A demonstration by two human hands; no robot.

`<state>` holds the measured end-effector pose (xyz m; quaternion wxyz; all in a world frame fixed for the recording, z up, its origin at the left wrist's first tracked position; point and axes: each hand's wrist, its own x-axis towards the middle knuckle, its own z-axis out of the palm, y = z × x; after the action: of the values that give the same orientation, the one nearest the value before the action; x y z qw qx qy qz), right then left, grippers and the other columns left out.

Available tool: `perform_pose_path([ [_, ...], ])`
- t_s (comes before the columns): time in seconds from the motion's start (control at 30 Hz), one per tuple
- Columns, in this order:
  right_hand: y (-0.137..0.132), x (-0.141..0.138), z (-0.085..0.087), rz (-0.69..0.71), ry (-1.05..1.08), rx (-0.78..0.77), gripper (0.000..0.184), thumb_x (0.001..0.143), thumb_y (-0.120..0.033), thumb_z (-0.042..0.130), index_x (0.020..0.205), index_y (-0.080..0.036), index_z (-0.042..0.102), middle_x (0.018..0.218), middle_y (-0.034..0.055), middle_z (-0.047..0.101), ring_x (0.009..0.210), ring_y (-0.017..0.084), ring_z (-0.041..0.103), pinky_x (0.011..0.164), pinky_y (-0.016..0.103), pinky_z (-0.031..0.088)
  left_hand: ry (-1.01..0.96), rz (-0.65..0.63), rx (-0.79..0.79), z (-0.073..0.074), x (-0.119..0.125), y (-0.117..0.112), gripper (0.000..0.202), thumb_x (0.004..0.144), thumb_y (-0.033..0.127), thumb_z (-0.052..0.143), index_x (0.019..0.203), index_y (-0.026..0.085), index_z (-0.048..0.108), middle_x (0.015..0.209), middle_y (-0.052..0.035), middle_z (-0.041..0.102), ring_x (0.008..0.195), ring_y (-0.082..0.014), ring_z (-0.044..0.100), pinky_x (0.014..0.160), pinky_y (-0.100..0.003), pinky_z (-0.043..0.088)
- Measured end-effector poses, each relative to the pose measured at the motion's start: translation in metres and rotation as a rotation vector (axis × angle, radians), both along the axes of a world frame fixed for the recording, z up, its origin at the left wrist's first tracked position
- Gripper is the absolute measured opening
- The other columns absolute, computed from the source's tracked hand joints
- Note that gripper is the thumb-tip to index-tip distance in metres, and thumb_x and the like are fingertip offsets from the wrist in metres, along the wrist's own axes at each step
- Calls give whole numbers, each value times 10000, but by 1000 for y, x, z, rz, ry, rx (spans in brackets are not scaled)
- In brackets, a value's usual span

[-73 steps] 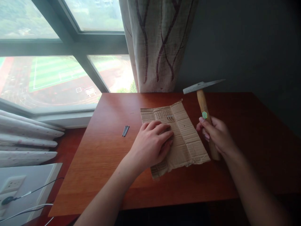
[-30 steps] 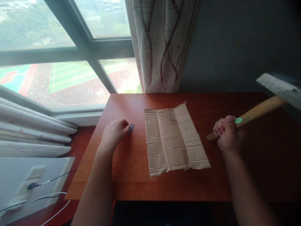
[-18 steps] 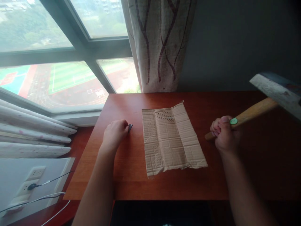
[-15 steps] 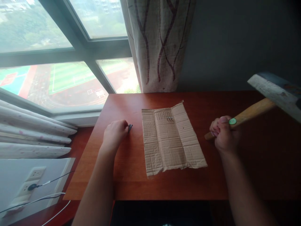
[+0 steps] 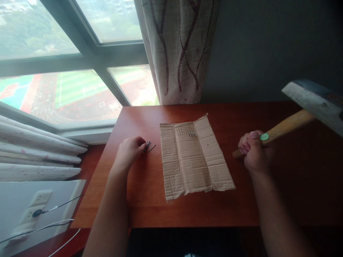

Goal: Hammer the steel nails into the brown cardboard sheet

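My left hand [image 5: 129, 151] rests low over the left part of the table, its fingers pinched around the heads of a small bunch of dark nails [image 5: 147, 146]. Just right of that bunch, a single nail [image 5: 151, 149] lies apart on the wood. My right hand [image 5: 254, 151] is wrapped around the wooden handle of a hammer [image 5: 286, 125], whose big metal head is raised at the right edge of view. Between the hands lies a creased sheet of cardboard [image 5: 194, 164]. Rows of small holes mark its far part, and several nails [image 5: 192, 134] stick up beside them.
The reddish-brown wooden table [image 5: 144, 214] reaches to a window [image 5: 75, 89] at the far left. A patterned curtain [image 5: 182, 53] hangs behind it. Beyond the left edge, a wall socket [image 5: 34, 210] has a plug and cables in it.
My left hand has shifted slightly left, and one nail now lies separate from the bunch. The right hand and hammer have hardly moved.
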<state>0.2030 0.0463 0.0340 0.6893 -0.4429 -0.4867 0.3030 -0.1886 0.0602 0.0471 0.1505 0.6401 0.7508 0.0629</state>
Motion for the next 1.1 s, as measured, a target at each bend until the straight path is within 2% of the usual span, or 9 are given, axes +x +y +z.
perform_pose_path([
  [0.13,1,1,0,-5,-1,-5,494,928,-428,644,581,-222,361,455,-84,317,371,68,296,360,236,229,-29,38,56,1,-4,-1,324,812,431,563,929,227,785,1000,-80,792,934,-302,710,756,-350,483],
  [0.23,1,1,0,-11,-3,-4,494,922,-436,650,584,-222,360,452,-86,316,371,68,299,356,231,233,-58,71,98,1,-4,-3,319,799,395,564,957,220,779,1022,-75,790,956,-295,713,774,-346,481],
  [0.43,0,0,-1,-11,-6,1,483,924,-418,650,592,-219,362,450,-89,326,370,62,295,358,224,233,-240,74,183,1,1,-5,244,763,397,607,853,210,736,864,-39,775,816,-226,704,717,-299,475],
  [0.57,0,0,-1,-8,-12,-3,484,925,-421,647,591,-221,360,453,-85,324,373,65,293,357,227,228,-305,82,245,1,1,-5,227,762,391,620,835,193,703,825,-40,752,771,-206,686,702,-286,479],
  [0.7,0,0,0,-15,-20,-11,485,917,-437,654,595,-230,356,454,-85,318,374,72,287,352,232,227,-357,26,201,4,-1,-8,217,784,393,619,826,192,687,824,-34,744,765,-194,672,703,-283,484],
  [0.9,0,-1,1,-12,-15,-14,485,926,-421,647,592,-228,353,455,-85,321,374,71,291,360,233,229,-457,-224,-26,15,14,-28,171,801,360,605,817,204,673,778,-19,732,726,-189,672,638,-270,483],
  [1.0,0,0,0,-12,-10,-16,490,923,-422,651,590,-226,350,456,-85,315,375,71,288,360,234,226,-388,-251,-59,16,27,-35,141,805,315,587,818,208,677,747,-11,719,683,-183,666,606,-265,457],
  [1.1,0,-1,0,-2,-2,-22,497,923,-411,654,585,-225,341,460,-82,315,377,73,295,361,238,228,-339,-236,-26,12,33,-35,147,809,305,576,820,207,685,772,-17,731,707,-190,676,618,-267,446],
])
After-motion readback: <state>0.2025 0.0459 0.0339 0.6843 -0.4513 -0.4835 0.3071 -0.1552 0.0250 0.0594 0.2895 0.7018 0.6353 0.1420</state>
